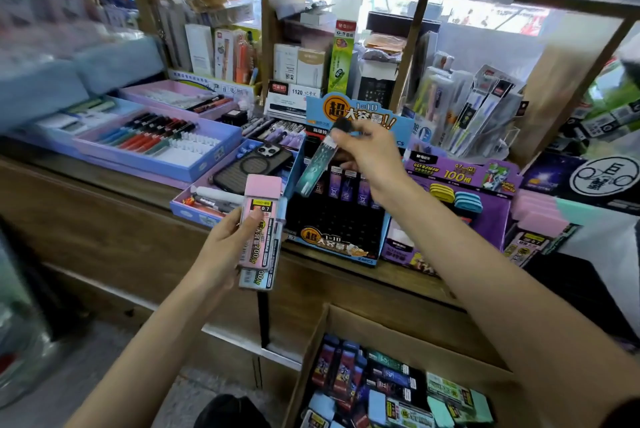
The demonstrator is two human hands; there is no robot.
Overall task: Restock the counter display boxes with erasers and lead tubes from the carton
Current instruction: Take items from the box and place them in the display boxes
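Observation:
My left hand (pixel 227 247) grips two flat lead cases stacked together, a pink one (pixel 260 216) in front and a blue one (pixel 265 268) behind, in front of the counter edge. My right hand (pixel 370 153) pinches the black cap of a teal lead tube (pixel 317 164), tilted, its lower end over the black display box (pixel 337 219). A few purple tubes (pixel 349 185) stand in the box's back row; most slots are bare. The cardboard carton (pixel 311 351) sits on the floor at lower right, with several tubes and cases inside.
A purple display box (pixel 491 219) with yellow and blue items stands right of the black one. Pink and mint cases (pixel 540 216) lie further right. A phone (pixel 252 164) rests on a blue tray left of the black box. Pen trays (pixel 156 147) fill the counter's left.

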